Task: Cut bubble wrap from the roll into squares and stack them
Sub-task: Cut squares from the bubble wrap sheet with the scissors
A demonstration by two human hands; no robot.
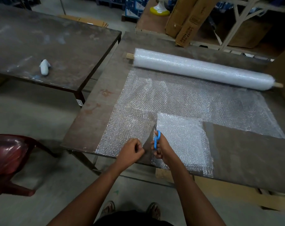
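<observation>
A long roll of bubble wrap (202,68) lies across the far side of the brown table (96,115), with a sheet (179,97) unrolled from it toward me. My right hand (161,148) grips blue-handled scissors (156,138) whose blades point away from me into a cut running up the sheet. My left hand (132,152) pinches the near edge of the sheet's left strip (128,128), just left of the cut. A whiter stack of cut squares (182,139) lies under the sheet, right of the scissors, reaching the table's front edge.
A second dark table (60,46) stands to the left with a small white object (44,66) on it. A red plastic chair (9,157) sits at the lower left. Cardboard boxes (187,22) and shelving stand behind. My feet show on the concrete floor.
</observation>
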